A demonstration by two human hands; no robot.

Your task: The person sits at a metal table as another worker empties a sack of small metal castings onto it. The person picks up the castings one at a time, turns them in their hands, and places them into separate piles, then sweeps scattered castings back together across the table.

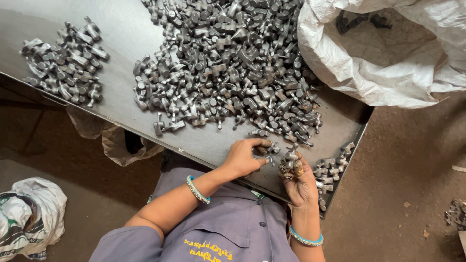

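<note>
Hands both busy at the near edge of the metal tray (121, 34): our left hand (241, 157) pinches one small forged part (266, 148), fingers closed. Our right hand (301, 182) grips another part (290, 160), just below the big pile (233, 63).

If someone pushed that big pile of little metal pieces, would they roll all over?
Probably not far: the pieces in the big pile look knobbly, so they would likely snag and slide. Being grey metal, they are probably stiff and heavy for their size, like the piece in the right hand.
</note>
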